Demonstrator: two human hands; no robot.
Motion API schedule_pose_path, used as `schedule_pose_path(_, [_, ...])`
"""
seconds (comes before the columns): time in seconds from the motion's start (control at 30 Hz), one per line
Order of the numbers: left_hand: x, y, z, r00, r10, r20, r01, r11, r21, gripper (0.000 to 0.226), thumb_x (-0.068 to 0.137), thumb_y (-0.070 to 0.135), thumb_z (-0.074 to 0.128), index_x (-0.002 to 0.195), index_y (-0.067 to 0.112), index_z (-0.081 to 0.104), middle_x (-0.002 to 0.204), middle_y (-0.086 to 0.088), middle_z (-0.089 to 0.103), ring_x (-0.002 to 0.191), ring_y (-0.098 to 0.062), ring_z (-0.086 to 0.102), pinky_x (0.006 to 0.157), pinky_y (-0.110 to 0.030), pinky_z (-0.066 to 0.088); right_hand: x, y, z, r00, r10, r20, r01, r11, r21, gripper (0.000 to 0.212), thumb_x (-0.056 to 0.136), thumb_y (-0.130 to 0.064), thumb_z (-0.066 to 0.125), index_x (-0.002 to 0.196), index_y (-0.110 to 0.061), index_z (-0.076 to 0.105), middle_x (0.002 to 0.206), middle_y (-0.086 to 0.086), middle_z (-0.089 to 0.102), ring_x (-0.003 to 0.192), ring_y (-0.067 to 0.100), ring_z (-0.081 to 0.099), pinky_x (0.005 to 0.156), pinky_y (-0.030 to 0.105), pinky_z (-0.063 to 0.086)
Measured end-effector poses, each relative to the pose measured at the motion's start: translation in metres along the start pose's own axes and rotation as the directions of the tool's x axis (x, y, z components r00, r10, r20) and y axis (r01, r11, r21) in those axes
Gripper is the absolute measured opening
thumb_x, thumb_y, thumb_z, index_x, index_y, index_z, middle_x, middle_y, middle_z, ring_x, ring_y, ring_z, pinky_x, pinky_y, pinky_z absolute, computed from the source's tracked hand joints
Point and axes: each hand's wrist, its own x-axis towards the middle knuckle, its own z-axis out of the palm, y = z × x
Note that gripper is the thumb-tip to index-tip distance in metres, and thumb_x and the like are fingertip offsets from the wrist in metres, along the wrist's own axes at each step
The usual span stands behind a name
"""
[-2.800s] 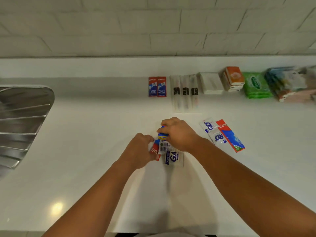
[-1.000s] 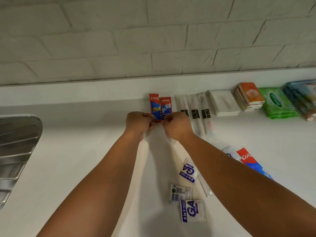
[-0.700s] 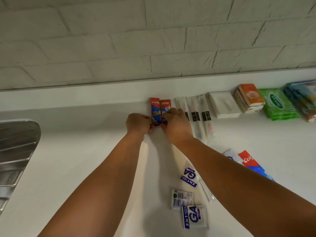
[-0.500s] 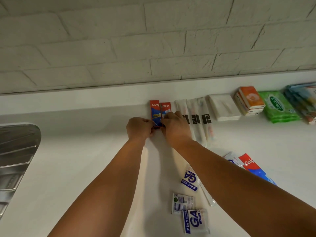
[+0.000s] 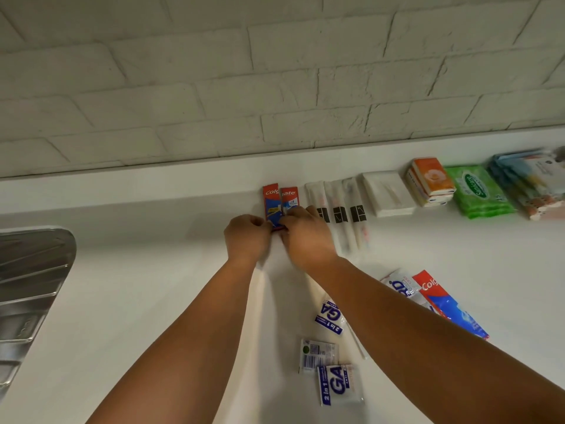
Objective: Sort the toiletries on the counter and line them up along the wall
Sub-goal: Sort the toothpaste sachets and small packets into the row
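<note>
Pinching toothpaste sachets [image 5: 273, 206] at wall, left hand [image 5: 247, 237], right hand [image 5: 307, 238]

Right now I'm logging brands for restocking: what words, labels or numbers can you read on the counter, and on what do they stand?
"Colgate": split across two small red-and-blue toothpaste boxes at the wall.
"Col": red toothpaste box lying loose; the rest is cut off.
"GA", "2 in 1": clear sachets with blue print.
"Sanicare": green wipes pack.
Barcode sachet, black toothbrush-wrapper labels, orange tissue packs: too small to read.
</note>
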Motion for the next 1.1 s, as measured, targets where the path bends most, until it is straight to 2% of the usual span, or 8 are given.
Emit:
schedule_pose_path(0.1, [-0.016, 0.007, -0.001, 0.998, 0.066, -0.016, -0.065, 0.997, 0.036, 0.017, 0.088, 0.023, 0.063, 0.089, 0.015, 0.078, 0.089, 0.0, 0.076, 0.083, -0.02, 0.069, 0.067, -0.027, 0.051, -0.017, 0.004, -0.017, 1.0, 0.002, 0.005, -0.002, 0.998, 0.055, 0.027, 0.09, -0.023, 0.061, 0.116, -0.016, 0.069, 0.121, 0.006, 0.063, 0.107, 0.031, 0.053, 0.089, 0.039, 0.048])
schedule_pose_path(0.2, [-0.035, 0.013, 0.004, 0.984, 0.176, -0.042, -0.174, 0.984, 0.035, 0.019, 0.09, 0.022, 0.063, 0.103, 0.016, 0.076, 0.103, 0.002, 0.075, 0.096, -0.017, 0.067, 0.076, -0.022, 0.044, -0.037, 0.011, -0.035, 1.0, 0.018, 0.015, -0.02, 0.995, 0.095, 0.028, 0.09, -0.021, 0.061, 0.116, -0.016, 0.068, 0.12, 0.006, 0.063, 0.11, 0.029, 0.054, 0.091, 0.037, 0.048])
schedule_pose_path(0.43, [-0.105, 0.039, 0.028, 0.925, 0.38, 0.01, -0.379, 0.923, -0.063, 0.014, 0.092, 0.016, 0.069, 0.103, 0.012, 0.075, 0.094, 0.001, 0.073, 0.079, -0.011, 0.066, 0.077, -0.02, 0.051, -0.1, 0.051, -0.078, 0.983, 0.181, -0.039, -0.169, 0.963, 0.212, 0.026, 0.092, -0.017, 0.061, 0.116, -0.014, 0.069, 0.124, 0.005, 0.064, 0.115, 0.025, 0.053, 0.096, 0.031, 0.044])
schedule_pose_path(0.57, [-0.136, 0.047, 0.054, 0.904, 0.417, 0.092, -0.416, 0.909, -0.033, 0.018, 0.093, 0.021, 0.069, 0.11, 0.017, 0.073, 0.102, 0.006, 0.071, 0.083, -0.005, 0.064, 0.072, -0.005, 0.042, -0.139, 0.081, -0.095, 0.959, 0.282, -0.031, -0.271, 0.943, 0.192, 0.029, 0.093, -0.021, 0.059, 0.121, -0.017, 0.066, 0.127, 0.002, 0.062, 0.118, 0.022, 0.052, 0.1, 0.029, 0.04])
schedule_pose_path(0.73, [-0.174, 0.058, 0.091, 0.874, 0.437, 0.212, -0.448, 0.894, 0.001, 0.022, 0.092, 0.022, 0.069, 0.114, 0.017, 0.072, 0.111, 0.003, 0.069, 0.09, -0.011, 0.064, 0.085, -0.021, 0.05, -0.188, 0.124, -0.11, 0.918, 0.397, 0.009, -0.392, 0.903, 0.173, 0.031, 0.088, -0.017, 0.063, 0.119, -0.016, 0.066, 0.122, 0.003, 0.063, 0.113, 0.025, 0.053, 0.092, 0.031, 0.045])
schedule_pose_path(0.87, [-0.192, 0.065, 0.118, 0.847, 0.456, 0.274, -0.489, 0.87, 0.061, 0.021, 0.09, 0.02, 0.071, 0.111, 0.016, 0.072, 0.112, -0.001, 0.069, 0.096, -0.017, 0.064, 0.089, -0.026, 0.05, -0.217, 0.149, -0.114, 0.887, 0.457, 0.058, -0.461, 0.881, 0.11, 0.032, 0.086, -0.021, 0.068, 0.117, -0.014, 0.064, 0.114, 0.004, 0.062, 0.106, 0.026, 0.054, 0.085, 0.033, 0.049])
schedule_pose_path(1.0, [-0.201, 0.072, 0.14, 0.831, 0.456, 0.319, -0.514, 0.848, 0.129, 0.027, 0.091, 0.026, 0.071, 0.116, 0.015, 0.07, 0.115, -0.002, 0.067, 0.101, -0.017, 0.062, 0.093, -0.03, 0.051, -0.23, 0.163, -0.117, 0.881, 0.459, 0.113, -0.46, 0.888, -0.017, 0.034, 0.088, -0.034, 0.068, 0.116, -0.016, 0.059, 0.111, 0.004, 0.061, 0.1, 0.02, 0.053, 0.081, 0.027, 0.048])
schedule_pose_path(1.1, [-0.203, 0.079, 0.155, 0.809, 0.462, 0.363, -0.554, 0.806, 0.208, 0.038, 0.089, 0.026, 0.072, 0.124, 0.015, 0.064, 0.123, -0.005, 0.063, 0.108, -0.02, 0.056, 0.096, -0.032, 0.049, -0.232, 0.172, -0.116, 0.88, 0.451, 0.15, -0.455, 0.89, -0.006, 0.029, 0.089, -0.03, 0.068, 0.112, -0.015, 0.059, 0.107, 0.006, 0.06, 0.097, 0.02, 0.054, 0.079, 0.028, 0.049])
